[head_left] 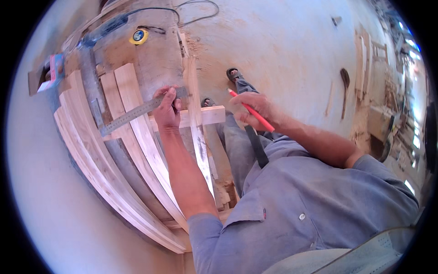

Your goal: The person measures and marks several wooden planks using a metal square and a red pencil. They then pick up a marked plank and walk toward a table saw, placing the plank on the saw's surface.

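My left hand (169,109) grips a long metal ruler (130,116) near its right end. The ruler slants over several pale wooden strips, its far-left end resting near a board's edge. Under that hand, a short pale board (212,115) lies crosswise beside a narrow upright-running wooden strip (194,86). My right hand (255,104), slightly blurred, is closed around a red pencil (261,119) whose light tip points up and left, apart from the wood. Just below it hangs a dark flat bar (256,147); whether the hand holds this too, I cannot make out.
Long pale wooden strips (96,150) lie along the bench at left. A yellow tape measure (138,36) sits at the far end, near a dark cable (200,22). A small box (55,71) stands at the left edge. A brush-like tool (345,78) lies on the right floor.
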The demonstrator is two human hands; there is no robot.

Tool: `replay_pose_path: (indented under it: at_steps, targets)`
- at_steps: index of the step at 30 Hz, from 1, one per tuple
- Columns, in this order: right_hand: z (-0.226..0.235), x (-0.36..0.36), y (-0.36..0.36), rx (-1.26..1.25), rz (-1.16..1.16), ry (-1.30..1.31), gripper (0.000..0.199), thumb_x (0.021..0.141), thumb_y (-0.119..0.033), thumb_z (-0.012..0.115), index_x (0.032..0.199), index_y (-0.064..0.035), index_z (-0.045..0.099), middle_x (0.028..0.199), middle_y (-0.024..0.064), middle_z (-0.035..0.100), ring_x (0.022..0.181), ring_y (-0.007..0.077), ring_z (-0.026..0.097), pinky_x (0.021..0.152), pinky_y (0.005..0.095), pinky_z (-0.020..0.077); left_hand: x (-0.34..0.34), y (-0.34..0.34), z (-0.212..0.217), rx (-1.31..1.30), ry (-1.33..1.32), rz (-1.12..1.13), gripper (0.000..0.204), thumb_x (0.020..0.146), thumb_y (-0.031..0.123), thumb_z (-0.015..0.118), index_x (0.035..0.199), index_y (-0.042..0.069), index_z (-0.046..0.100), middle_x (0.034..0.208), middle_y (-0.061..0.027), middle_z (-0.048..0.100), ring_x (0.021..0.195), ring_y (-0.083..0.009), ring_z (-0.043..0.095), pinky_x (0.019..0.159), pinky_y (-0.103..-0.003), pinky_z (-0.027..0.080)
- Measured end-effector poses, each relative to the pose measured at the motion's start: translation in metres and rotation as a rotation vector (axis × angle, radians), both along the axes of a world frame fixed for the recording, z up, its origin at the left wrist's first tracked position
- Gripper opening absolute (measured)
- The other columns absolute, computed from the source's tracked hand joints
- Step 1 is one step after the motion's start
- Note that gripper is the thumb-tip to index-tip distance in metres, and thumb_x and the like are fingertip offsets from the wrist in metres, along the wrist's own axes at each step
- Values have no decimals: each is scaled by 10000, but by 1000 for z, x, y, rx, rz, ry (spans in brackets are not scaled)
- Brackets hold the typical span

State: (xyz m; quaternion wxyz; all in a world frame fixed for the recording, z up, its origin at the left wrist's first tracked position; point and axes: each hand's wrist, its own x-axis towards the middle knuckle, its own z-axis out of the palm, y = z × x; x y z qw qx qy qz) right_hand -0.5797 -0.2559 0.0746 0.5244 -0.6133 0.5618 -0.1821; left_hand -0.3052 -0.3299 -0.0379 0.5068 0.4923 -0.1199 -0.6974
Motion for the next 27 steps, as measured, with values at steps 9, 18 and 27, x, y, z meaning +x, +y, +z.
replay_pose_path:
  at_steps: [9,18,27]
  targets:
    - [-12,61,5,-263,-135,-19,327,898,-291,720,1099,-39,665,891,157,646,854,362,632,728,449,498,-2,-27,-20,-82,112,-170,220,901,-34,682,1091,70,643,999,-182,707,510,-126,522,434,-233,418]
    - [-22,88,-34,-294,-367,5,223,908,-112,602,1101,-17,661,875,157,663,814,327,655,715,410,508,-2,-33,-25,-116,112,-192,210,907,-27,679,1096,60,660,1004,-179,708,525,-140,537,435,-240,399]
    - [-31,105,-49,-214,-415,105,208,905,-136,641,1083,-28,648,891,176,688,822,354,683,721,422,531,4,-37,-29,-155,74,-261,273,906,14,707,1164,55,627,1030,-206,702,558,-127,556,453,-225,421]
